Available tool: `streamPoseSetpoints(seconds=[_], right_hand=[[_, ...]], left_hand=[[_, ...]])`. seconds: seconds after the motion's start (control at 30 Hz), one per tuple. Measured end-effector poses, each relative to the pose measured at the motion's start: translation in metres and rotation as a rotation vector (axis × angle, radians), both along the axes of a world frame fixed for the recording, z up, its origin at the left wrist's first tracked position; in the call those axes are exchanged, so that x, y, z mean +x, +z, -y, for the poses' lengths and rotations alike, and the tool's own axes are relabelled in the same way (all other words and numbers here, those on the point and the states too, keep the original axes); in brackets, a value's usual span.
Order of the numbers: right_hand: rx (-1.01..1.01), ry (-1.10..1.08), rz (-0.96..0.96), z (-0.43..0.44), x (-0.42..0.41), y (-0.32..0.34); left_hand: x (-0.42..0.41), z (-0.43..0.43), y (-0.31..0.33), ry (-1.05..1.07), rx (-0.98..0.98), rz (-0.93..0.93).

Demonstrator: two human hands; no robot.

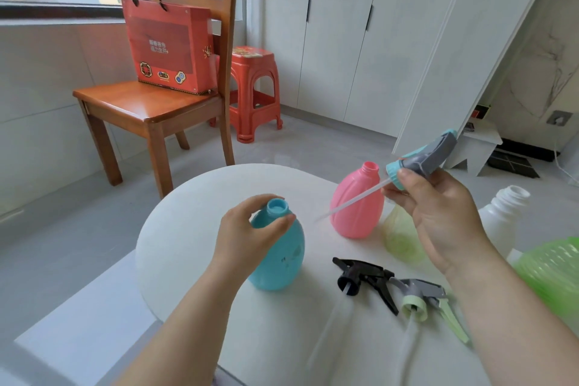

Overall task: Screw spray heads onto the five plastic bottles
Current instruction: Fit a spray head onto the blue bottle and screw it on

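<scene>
From the head camera, the left hand point(250, 235) wraps its fingers around the neck of the blue bottle point(279, 257), steadying it upright on the white table point(188, 229). The right hand point(438, 216) pinches a blue-collared spray head point(421, 158) in the air above and to the right of it, the thin tube point(354, 199) slanting down toward the blue bottle's open mouth. No bottle in view has a head on yet. The pink bottle point(357, 204), yellow bottle point(401, 235), white bottle point(501, 216) and green bottle point(554, 273) stand open to the right. A black spray head point(366, 279) and a green spray head point(419, 298) lie near the table's front. The step in hand looks like the first fitting; next, the tube tip must be steered into the blue neck, then the collar lowered and turned.
</scene>
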State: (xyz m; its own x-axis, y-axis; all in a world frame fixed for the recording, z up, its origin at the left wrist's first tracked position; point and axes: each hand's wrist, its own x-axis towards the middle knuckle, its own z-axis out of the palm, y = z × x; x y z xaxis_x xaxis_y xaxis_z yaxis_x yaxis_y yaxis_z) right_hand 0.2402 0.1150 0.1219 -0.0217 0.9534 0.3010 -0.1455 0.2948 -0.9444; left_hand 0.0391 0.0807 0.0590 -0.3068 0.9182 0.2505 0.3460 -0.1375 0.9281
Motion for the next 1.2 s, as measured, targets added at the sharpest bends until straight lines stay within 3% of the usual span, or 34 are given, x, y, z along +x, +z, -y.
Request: streamPoseSetpoints(seconds=[0.13,0.27,0.67,0.8,1.03,1.2], right_hand=[[0.027,0.014,-0.143,0.003,-0.003,0.018],[0.052,0.076,-0.141,0.001,-0.012,0.035],[0.088,0.175,0.269,-0.018,-0.064,0.03],[0.034,0.316,0.424,-0.022,-0.079,0.011],[-0.049,0.513,0.514,-0.029,-0.083,-0.014],[-0.08,0.628,0.572,-0.031,-0.075,-0.017]], left_hand=[[0.003,0.001,-0.006,-0.052,-0.067,-0.019],[0.002,-0.002,-0.011,-0.078,-0.075,-0.003],[-0.002,-0.006,-0.017,-0.097,-0.041,0.052],[-0.003,-0.007,-0.02,-0.118,-0.042,0.031],[-0.009,-0.011,-0.021,-0.201,-0.081,0.045],[-0.024,-0.008,-0.026,-0.386,-0.158,0.045]])
